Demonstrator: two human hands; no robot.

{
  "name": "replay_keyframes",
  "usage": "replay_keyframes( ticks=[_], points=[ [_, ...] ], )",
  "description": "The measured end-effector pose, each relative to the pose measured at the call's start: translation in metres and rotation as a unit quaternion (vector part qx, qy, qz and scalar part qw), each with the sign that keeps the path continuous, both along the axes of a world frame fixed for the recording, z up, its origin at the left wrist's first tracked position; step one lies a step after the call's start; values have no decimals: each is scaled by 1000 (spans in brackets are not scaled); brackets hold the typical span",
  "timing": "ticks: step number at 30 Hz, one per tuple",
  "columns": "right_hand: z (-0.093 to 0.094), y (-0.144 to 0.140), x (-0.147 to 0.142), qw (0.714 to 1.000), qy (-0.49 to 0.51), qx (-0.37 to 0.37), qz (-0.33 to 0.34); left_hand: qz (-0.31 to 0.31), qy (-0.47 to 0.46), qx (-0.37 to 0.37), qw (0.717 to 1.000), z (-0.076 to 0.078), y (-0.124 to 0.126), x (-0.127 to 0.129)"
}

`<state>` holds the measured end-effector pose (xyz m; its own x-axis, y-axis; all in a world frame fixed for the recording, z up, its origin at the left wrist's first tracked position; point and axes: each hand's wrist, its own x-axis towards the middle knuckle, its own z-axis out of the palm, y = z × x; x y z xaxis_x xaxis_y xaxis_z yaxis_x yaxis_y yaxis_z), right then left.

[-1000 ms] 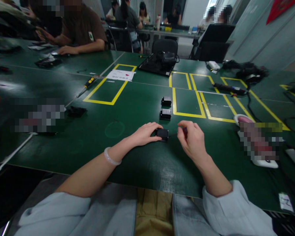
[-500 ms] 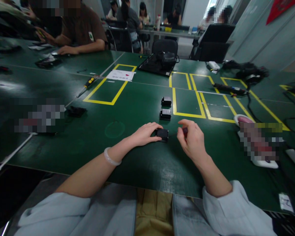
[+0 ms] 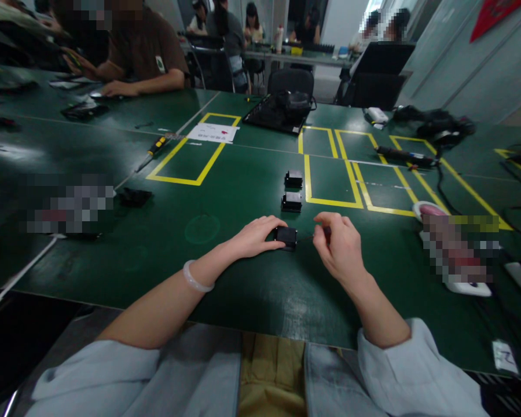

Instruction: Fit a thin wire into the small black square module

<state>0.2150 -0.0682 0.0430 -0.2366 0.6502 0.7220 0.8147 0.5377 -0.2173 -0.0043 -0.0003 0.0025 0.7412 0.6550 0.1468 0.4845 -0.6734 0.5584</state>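
Note:
My left hand rests on the green table and pinches the left side of a small black box-shaped part between thumb and fingers. Just right of that part, my right hand is curled with its fingertips together around the dark handle of a screwdriver. Its thin shaft points left toward the part and is faint; whether the tip touches cannot be made out. Beyond my hands stand two similar black parts, a nearer one and a farther one.
Yellow tape boxes mark the table. A yellow-black screwdriver, a paper label and a black tray lie farther back. At right are a white-edged object and cables. A co-worker sits across at left.
Both hands stay in nearly the same place, my left one still on the black part. The screwdriver's shaft shows less clearly now.

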Motion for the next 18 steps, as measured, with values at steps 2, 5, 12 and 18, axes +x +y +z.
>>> replay_keyframes(
  ticks=[2, 5, 12, 18],
  points=[
    [1, -1, -1, 1000, 1, -4, 0, 1, -1, 0, 1000, 0, 0, 0],
    [2, -2, 0, 1000, -6, -10, 2, 0, -1, -1, 1000, 1, 0, 0],
    [0, 0, 1, 1000, -9, -4, -3, 2, 3, 3, 1000, 1, 0, 0],
    [3, -2, 0, 1000, -4, -17, -2, 4, 5, -1, 1000, 2, 0, 0]
  ],
)
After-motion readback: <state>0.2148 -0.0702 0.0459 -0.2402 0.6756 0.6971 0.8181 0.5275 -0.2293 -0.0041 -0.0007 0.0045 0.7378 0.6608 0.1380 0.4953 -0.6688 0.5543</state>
